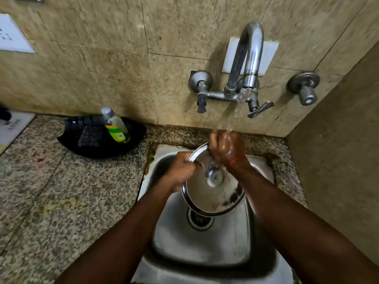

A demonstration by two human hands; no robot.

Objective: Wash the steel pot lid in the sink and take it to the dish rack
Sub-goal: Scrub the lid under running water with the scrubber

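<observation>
The round steel pot lid (207,191) is held tilted over the steel sink (205,249), its inner side with the centre rivet facing me. My left hand (182,169) grips the lid's left rim. At the lid's top edge my right hand (226,147) is closed on the rim, wet, directly under the stream of water falling from the tap (246,64). A red thread sits on my right wrist. The dish rack is not in view.
A black tray (92,148) on the granite counter (61,201) at the left holds a scrub pad (92,137) and a bottle of green dish liquid (115,125). Tiled walls close in behind and at the right. The drain (200,219) lies under the lid.
</observation>
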